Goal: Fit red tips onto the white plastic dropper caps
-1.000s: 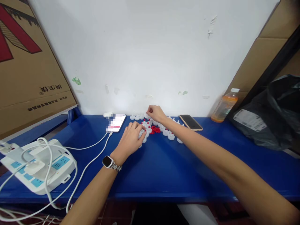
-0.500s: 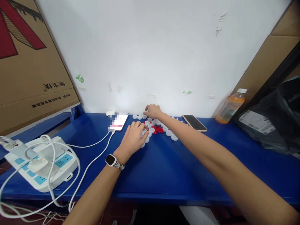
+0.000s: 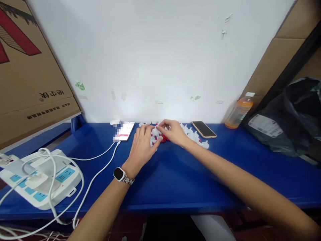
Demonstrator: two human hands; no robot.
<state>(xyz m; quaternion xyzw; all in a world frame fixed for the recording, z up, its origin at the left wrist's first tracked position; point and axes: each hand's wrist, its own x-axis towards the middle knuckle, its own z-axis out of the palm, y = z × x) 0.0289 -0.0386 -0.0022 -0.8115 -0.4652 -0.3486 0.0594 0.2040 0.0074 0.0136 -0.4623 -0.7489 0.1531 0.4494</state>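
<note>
blue table (image 3: 175, 180), white wall (image 3: 160, 57), cardboard boxes (image 3: 27, 77)

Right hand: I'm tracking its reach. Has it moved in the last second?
Yes. The right hand has drawn back from the wall toward the left hand.

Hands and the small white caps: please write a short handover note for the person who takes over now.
Left hand: on the white caps, fingers curled; whether it has a grip on one is unclear.
Right hand: pinching among the caps beside the red pieces.
More white caps lie along the wall on the blue table.
Some caps show red pieces fitted; others are plain white.
</note>
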